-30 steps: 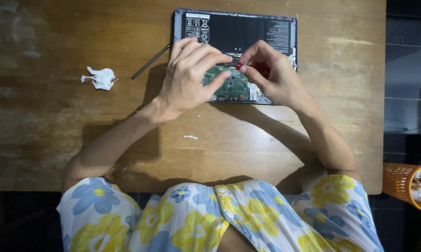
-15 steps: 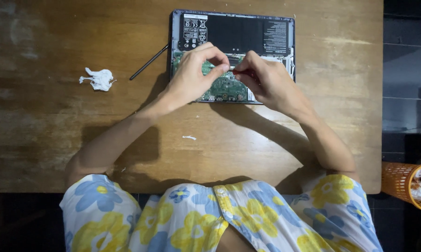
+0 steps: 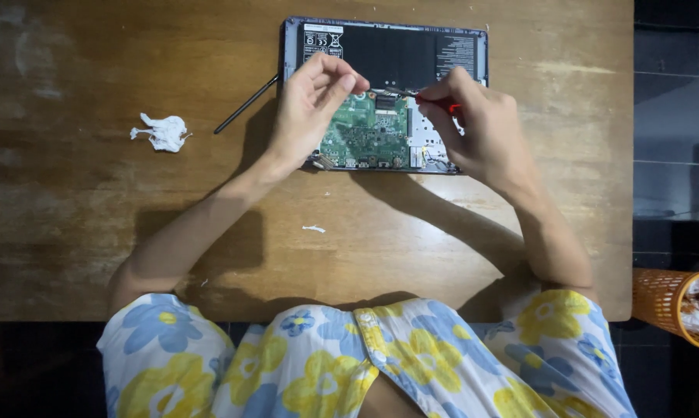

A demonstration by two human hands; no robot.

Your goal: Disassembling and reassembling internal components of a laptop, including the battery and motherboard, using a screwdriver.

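Opened laptop [image 3: 384, 93] lies bottom-up at the far edge of the wooden counter [image 3: 94, 232], cover off, green circuit board [image 3: 365, 131] and black battery [image 3: 392, 53] exposed. Right hand [image 3: 481, 131] is closed round a red-handled screwdriver [image 3: 427, 97], thin shaft pointing left with its tip over the top edge of the board. Left hand [image 3: 311, 108] has thumb and fingers pinched together just above the board near that tip; whether anything sits in the pinch, cannot tell, too small.

Risks, as a judgement: tip could slip off and scratch the board or nick the battery just beyond it, since the shaft lies nearly flat and both hands crowd one spot. A small screw or part could drop from the pinch into the chassis or roll off on the counter. Left wrist hangs over the board's near edge, could press the connectors there.

Labels: white sticker [image 3: 320, 39] with dark marks at the battery's upper left corner; a second pale rectangular label [image 3: 454, 53] at its upper right. Both too small to make out further.

Elsewhere: thin dark stylus-like stick [image 3: 245, 104] lying aslant just left of the laptop, crumpled white tissue [image 3: 162, 131] further left, small white scrap [image 3: 314, 228] mid-counter, orange mesh bin [image 3: 675, 306] on the floor at right
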